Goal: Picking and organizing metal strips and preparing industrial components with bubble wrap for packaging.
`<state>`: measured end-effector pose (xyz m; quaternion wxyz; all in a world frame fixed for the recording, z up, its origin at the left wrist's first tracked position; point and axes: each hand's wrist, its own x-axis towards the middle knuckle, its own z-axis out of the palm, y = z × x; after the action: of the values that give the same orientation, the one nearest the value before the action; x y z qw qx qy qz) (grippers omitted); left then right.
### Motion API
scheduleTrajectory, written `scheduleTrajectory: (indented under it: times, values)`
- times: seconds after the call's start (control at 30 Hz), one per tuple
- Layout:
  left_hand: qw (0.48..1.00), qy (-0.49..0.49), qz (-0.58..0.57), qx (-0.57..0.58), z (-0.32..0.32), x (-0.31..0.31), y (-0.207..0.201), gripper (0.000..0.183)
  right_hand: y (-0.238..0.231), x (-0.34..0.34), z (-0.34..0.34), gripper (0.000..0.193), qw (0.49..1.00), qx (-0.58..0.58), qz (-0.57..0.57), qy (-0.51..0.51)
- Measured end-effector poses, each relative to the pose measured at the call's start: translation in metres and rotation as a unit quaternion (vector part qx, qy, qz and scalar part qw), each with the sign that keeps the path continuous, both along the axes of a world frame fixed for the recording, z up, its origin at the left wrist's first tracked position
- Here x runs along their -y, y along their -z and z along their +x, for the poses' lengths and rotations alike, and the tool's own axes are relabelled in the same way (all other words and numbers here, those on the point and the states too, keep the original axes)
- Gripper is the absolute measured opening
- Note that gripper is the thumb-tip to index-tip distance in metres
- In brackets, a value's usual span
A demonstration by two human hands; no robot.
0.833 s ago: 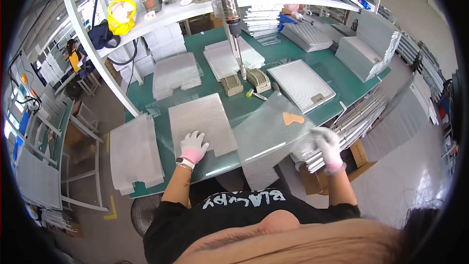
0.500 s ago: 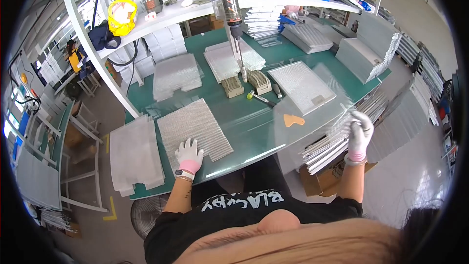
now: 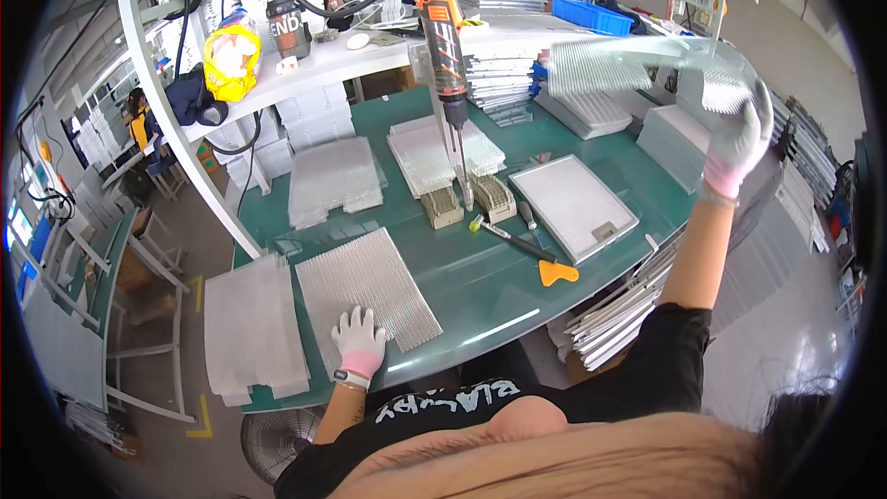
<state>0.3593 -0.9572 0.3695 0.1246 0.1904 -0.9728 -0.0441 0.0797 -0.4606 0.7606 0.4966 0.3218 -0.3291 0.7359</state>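
Observation:
My left hand (image 3: 358,340), in a white glove with a pink cuff, lies flat with fingers spread on a grey finely ribbed mesh panel (image 3: 370,277) near the table's front edge. My right hand (image 3: 739,139), gloved alike, is raised at the far right. Its fingers are closed on the edge of a thin, see-through ribbed sheet (image 3: 601,72), which stretches leftward above the table's far right part and is smeared by motion. Below it a white framed panel (image 3: 573,208) lies on the green table (image 3: 462,282). An orange scraper (image 3: 557,273) rests by that panel's near corner.
An orange electric screwdriver (image 3: 443,37) hangs over two beige ridged blocks (image 3: 492,199). Mesh sheet stacks lie at the left (image 3: 254,328) and at the back (image 3: 334,180). Several white frame strips (image 3: 624,305) are piled off the right edge. A white shelf (image 3: 351,48) spans the back.
My right hand has risen and gone farther away and to the right, carrying the see-through sheet up off the table's right side. My left hand stays on the mesh panel. The view has tilted up.

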Motion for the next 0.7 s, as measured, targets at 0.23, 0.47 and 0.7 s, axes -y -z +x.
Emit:
scheduleTrajectory:
  times: [0.23, 0.47, 0.7]
  values:
    - [1.0, -0.02, -0.001, 0.008, 0.004, -0.003, 0.002, 0.056, -0.035, 0.099, -0.118, 0.04, 0.993, 0.055, 0.096, 0.048]
    - [0.999, -0.025, 0.005, 0.026, 0.002, -0.003, 0.001, 0.057, -0.006, 0.17, -0.286, 0.06, 0.869, 0.407, 0.228, -0.167]
    - [0.999, -0.025, 0.032, 0.018, 0.015, -0.006, -0.004, 0.059, 0.037, 0.183, -0.196, 0.066, 0.912, 0.357, 0.166, -0.111]
